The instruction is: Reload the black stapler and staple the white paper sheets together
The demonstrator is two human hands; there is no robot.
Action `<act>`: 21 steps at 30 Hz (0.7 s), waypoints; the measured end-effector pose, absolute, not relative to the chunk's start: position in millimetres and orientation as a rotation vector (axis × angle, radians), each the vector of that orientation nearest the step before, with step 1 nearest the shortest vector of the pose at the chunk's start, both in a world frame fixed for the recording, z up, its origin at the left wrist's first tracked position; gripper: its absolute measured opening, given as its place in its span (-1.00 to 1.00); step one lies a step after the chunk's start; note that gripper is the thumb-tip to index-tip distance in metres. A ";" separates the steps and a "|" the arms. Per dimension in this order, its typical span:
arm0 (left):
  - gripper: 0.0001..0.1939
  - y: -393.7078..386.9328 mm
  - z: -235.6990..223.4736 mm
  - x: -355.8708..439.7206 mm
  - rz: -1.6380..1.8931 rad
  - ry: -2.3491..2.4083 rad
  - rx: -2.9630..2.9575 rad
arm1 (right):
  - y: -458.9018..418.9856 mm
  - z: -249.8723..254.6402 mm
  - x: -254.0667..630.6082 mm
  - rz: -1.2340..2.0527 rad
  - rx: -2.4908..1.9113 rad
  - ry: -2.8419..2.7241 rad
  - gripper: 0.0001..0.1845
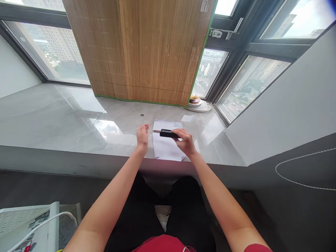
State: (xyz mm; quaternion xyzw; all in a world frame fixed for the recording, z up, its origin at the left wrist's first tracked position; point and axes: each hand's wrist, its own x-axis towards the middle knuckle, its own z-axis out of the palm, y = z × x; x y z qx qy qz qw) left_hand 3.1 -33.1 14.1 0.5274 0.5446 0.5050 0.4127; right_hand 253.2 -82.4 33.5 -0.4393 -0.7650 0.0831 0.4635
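My right hand [185, 140] grips a black stapler [168, 133] by its right end, holding it sideways above a white sheet of paper [166, 148]. A narrow metal part sticks out of the stapler's left end. Just left of that metal tip is my left hand [142, 137], apart from the stapler, its fingers loosely bent and nothing visible in them. Beyond the left hand a small dark strip [142, 114], which looks like staples, lies on the sill. The paper carries a printed square code near its top right corner.
The glossy tiled sill [52, 122] ends in a front edge close to me. A bamboo blind [154, 52] hangs before the windows, its lower edge near the sill. Stacked plates [195, 102] stand in the right corner. A white rack [54, 224] is at lower left; a beaded cord [291, 177] hangs right.
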 end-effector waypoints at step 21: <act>-0.45 -67.7 51.2 -18.7 1.421 0.412 0.234 | -72.9 11.3 235.6 0.526 -1.552 -1.418 -0.72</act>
